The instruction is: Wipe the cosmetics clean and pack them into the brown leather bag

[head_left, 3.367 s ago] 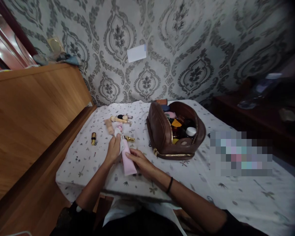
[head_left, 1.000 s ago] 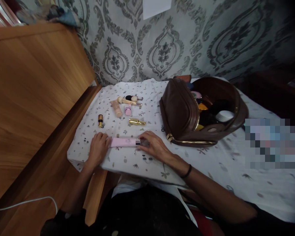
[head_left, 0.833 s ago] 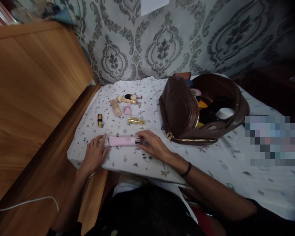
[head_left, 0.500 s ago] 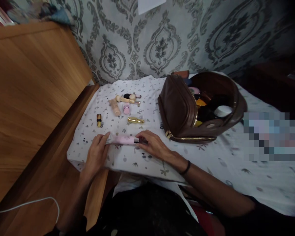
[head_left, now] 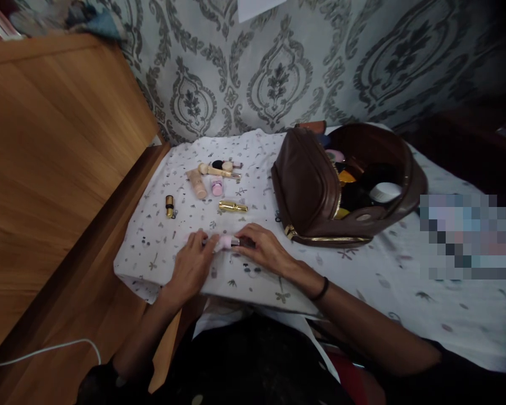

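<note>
Low over the near part of the cloth, a pink cosmetic tube (head_left: 225,242) lies level between my two hands. My left hand (head_left: 193,260) is closed around its middle, thumb and fingers covering much of the body. At the other end, my right hand (head_left: 262,247) grips the dark cap beside a silver band. Just beyond the tube is a gold lipstick-like tube (head_left: 233,206). A short gold-and-black tube (head_left: 169,206) stands or lies farther left; I cannot tell which.
A beige squeeze tube (head_left: 197,184), a small pink container (head_left: 216,186) and a makeup brush (head_left: 219,171) lie farther back. To the right sits an unzipped brown bag (head_left: 307,185) with several items inside. A wooden panel (head_left: 67,157) borders the left side.
My left hand has slid right, from the pink tube's left end to its middle, hiding more of it. My right hand stays at the cap.
</note>
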### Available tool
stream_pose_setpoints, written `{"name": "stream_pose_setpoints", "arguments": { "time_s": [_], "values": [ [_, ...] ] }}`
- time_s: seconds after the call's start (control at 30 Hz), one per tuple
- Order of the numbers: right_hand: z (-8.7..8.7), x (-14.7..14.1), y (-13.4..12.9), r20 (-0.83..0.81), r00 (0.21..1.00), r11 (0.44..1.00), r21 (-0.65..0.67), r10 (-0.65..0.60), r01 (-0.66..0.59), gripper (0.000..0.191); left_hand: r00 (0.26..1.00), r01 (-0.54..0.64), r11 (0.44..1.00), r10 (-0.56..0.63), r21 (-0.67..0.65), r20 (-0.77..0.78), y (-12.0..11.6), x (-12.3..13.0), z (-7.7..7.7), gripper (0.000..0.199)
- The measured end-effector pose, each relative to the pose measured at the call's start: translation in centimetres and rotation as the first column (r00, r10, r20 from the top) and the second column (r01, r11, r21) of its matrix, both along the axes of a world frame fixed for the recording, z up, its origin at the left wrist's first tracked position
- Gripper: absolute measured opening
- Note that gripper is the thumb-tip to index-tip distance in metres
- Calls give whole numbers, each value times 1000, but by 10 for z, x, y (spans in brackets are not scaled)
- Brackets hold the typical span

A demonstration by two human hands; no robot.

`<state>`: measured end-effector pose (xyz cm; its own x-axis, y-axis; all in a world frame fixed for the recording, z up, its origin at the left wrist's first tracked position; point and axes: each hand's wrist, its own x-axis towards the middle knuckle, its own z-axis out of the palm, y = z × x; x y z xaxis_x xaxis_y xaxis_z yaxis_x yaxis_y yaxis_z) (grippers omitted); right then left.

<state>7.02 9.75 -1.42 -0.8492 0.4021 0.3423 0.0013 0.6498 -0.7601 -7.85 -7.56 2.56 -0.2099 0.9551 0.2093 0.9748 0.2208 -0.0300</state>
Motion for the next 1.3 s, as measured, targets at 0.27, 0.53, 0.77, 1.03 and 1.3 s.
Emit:
{"name": "stream_pose_setpoints", "arguments": {
  "time_s": [0.27, 0.53, 0.77, 1.03, 1.3],
  "values": [
    [-2, 1, 0, 30, 999, 1000, -26, -12, 13, 26, 981, -113, 983, 87, 143, 175, -23, -54, 3, 31],
    [0, 1, 0, 20, 1000, 1000, 19, 0, -1, 24, 953, -98, 955, 9, 280, 302, -8, -64, -3, 31],
    [-2, -1, 1, 10, 1000, 999, 51, -8, 7, 28, 987, -145, 925, 111, 350, 115, 7, -59, -4, 35],
    [-2, -2, 1, 0, 1000, 998, 62, -4, 4, 23, 986, 165, 942, -148, 290, -80, 26, 17, -24, 45],
    [3, 0, 1, 28, 1000, 999, 53, 3, -5, 18, 997, -32, 967, 50, 254, -63, 19, -21, -24, 40]
  ]
}}
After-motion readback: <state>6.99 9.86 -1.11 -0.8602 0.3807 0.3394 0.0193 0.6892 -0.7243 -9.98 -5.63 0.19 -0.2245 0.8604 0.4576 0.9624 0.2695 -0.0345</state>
